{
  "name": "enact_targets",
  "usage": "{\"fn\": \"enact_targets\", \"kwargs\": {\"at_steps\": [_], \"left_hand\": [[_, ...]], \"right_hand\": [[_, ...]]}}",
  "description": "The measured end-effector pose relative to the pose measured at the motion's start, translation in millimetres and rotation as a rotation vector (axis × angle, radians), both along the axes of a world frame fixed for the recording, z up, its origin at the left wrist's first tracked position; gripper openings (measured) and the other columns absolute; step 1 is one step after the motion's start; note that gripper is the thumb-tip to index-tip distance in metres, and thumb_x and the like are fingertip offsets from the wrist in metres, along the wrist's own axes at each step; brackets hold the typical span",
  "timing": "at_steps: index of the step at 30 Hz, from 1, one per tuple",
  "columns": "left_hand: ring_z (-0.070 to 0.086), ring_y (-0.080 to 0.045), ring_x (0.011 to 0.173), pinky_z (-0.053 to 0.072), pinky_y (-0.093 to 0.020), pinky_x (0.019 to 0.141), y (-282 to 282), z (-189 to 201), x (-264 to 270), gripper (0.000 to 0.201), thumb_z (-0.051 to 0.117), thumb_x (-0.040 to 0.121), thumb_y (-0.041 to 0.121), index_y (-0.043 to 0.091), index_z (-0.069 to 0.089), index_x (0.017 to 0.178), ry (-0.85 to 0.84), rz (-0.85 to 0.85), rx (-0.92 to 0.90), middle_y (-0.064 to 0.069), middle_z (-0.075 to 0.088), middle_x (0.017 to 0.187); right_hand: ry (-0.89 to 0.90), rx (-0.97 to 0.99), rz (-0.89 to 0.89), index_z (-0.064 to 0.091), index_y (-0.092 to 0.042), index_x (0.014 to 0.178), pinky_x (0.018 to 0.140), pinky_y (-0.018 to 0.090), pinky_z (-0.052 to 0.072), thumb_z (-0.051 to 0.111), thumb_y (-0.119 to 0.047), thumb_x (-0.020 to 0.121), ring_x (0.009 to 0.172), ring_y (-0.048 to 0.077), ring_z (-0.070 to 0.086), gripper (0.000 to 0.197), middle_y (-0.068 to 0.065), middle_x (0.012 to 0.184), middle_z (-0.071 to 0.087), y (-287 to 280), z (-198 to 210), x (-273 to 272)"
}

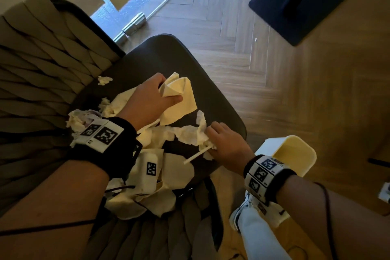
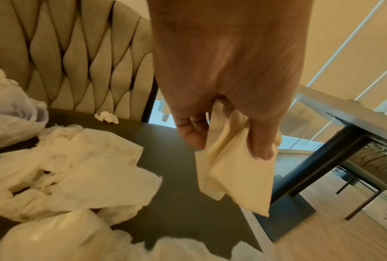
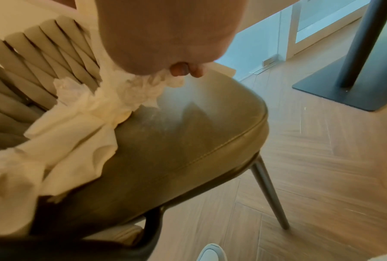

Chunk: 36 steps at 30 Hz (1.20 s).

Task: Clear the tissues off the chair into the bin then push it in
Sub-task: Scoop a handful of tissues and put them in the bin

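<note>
A dark leather chair seat (image 1: 160, 59) (image 3: 188, 141) carries several white tissues (image 1: 168, 167) (image 2: 87, 176), flat and crumpled. My left hand (image 1: 152, 97) (image 2: 228, 123) pinches a folded tissue (image 1: 175, 86) (image 2: 232, 176) and holds it just above the seat. My right hand (image 1: 223, 143) (image 3: 183, 70) grips a crumpled tissue (image 1: 194, 135) (image 3: 129, 95) near the seat's right edge, with a thin white stick (image 1: 198, 155) under its fingers. The cream bin (image 1: 293, 154) stands on the floor right of the chair, behind my right wrist.
The chair's woven beige backrest (image 1: 42, 53) (image 2: 76, 61) curves round the left. A small tissue scrap (image 1: 104, 80) (image 2: 107, 117) lies by it. A black table base (image 1: 312, 4) (image 3: 344, 91) sits on the wooden floor (image 1: 274, 82) beyond. My shoe (image 1: 238, 215) is below the bin.
</note>
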<state>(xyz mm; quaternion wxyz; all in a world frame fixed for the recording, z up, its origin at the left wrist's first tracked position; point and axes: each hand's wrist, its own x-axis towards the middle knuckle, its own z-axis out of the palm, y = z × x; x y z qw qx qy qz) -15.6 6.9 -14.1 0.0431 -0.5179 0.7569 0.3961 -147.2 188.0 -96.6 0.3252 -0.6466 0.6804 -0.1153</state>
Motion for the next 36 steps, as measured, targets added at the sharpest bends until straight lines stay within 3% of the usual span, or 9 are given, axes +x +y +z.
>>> {"fn": "enact_targets", "kwargs": {"at_steps": [5,10,14,18,23,28,32,34,36], "left_hand": [[0.051,-0.006,0.082,0.037,-0.018,0.061,23.4,16.9,-42.9,0.030,0.067,0.083,0.037,0.023,0.048,0.101,0.018,-0.072,0.030,0.009,0.051,0.088],[0.054,-0.001,0.078,0.038,-0.018,0.060,80.6,13.7,-121.4,0.028,0.068,0.083,0.036,0.024,0.050,0.101,0.128,-0.236,0.181,0.012,0.055,0.087],[0.060,-0.016,0.088,0.051,-0.031,0.076,150.6,-24.6,-191.7,0.034,0.068,0.084,0.033,0.016,0.052,0.108,0.126,-0.334,0.354,0.002,0.059,0.096],[0.061,-0.024,0.091,0.051,-0.036,0.077,226.4,-101.5,-237.6,0.040,0.065,0.085,0.036,0.012,0.049,0.113,-0.054,-0.471,0.355,-0.005,0.062,0.101],[0.060,-0.030,0.102,0.052,-0.040,0.082,302.1,-200.5,-258.0,0.035,0.055,0.090,0.031,0.009,0.046,0.115,-0.237,-0.554,0.295,-0.013,0.064,0.114],[0.054,-0.029,0.106,0.051,-0.042,0.080,337.6,-271.8,-262.8,0.026,0.049,0.091,0.022,0.013,0.046,0.114,-0.302,-0.539,0.139,-0.008,0.058,0.116],[0.058,-0.031,0.105,0.051,-0.043,0.082,345.1,-304.3,-260.2,0.031,0.052,0.088,0.026,0.011,0.046,0.114,-0.370,-0.515,0.218,-0.012,0.056,0.121],[0.057,-0.032,0.109,0.049,-0.041,0.083,344.9,-310.7,-258.1,0.036,0.055,0.087,0.027,0.010,0.046,0.117,-0.409,-0.522,0.270,-0.012,0.053,0.125],[0.056,-0.030,0.110,0.047,-0.039,0.084,341.3,-309.9,-254.9,0.036,0.055,0.087,0.025,0.009,0.047,0.119,-0.428,-0.534,0.283,-0.011,0.053,0.126]], "right_hand": [[-0.231,-0.044,-0.271,0.052,-0.020,0.096,0.062,0.012,0.032,0.059,-0.026,0.083,0.074,0.008,0.042,0.016,-0.005,0.091,0.049,52.2,25.9,-28.7],[-0.447,0.004,-0.786,0.045,-0.035,0.085,0.063,0.028,0.047,0.053,-0.023,0.081,0.073,0.009,0.058,0.015,-0.005,0.082,0.059,127.8,30.5,-65.9],[-0.502,-0.010,-1.133,0.057,-0.022,0.103,0.065,0.022,0.049,0.048,-0.031,0.082,0.080,0.005,0.062,0.025,-0.005,0.090,0.064,191.9,0.9,-101.8],[-0.379,0.056,-1.420,0.057,-0.013,0.095,0.054,0.024,0.035,0.047,-0.031,0.081,0.071,0.018,0.054,0.024,-0.004,0.076,0.058,237.5,-57.6,-128.0],[-0.324,0.291,-1.433,0.053,-0.011,0.112,0.064,0.029,0.037,0.047,-0.034,0.092,0.081,0.024,0.057,0.031,0.003,0.091,0.058,266.2,-142.5,-147.0],[-0.471,0.476,-1.527,0.047,-0.005,0.119,0.071,0.032,0.040,0.053,-0.032,0.091,0.087,0.029,0.056,0.039,0.015,0.107,0.061,266.7,-211.4,-157.2],[-0.821,0.466,-1.653,0.046,-0.015,0.116,0.082,0.039,0.047,0.059,-0.030,0.086,0.092,0.025,0.059,0.035,0.007,0.105,0.062,258.5,-233.9,-160.8],[-0.861,0.517,-1.594,0.051,-0.019,0.118,0.089,0.042,0.048,0.057,-0.037,0.086,0.096,0.025,0.059,0.038,0.005,0.106,0.063,255.0,-236.9,-165.1],[-0.848,0.581,-1.513,0.048,-0.019,0.129,0.096,0.043,0.044,0.053,-0.047,0.084,0.111,0.030,0.055,0.053,0.008,0.124,0.058,252.1,-235.4,-169.1]]}}
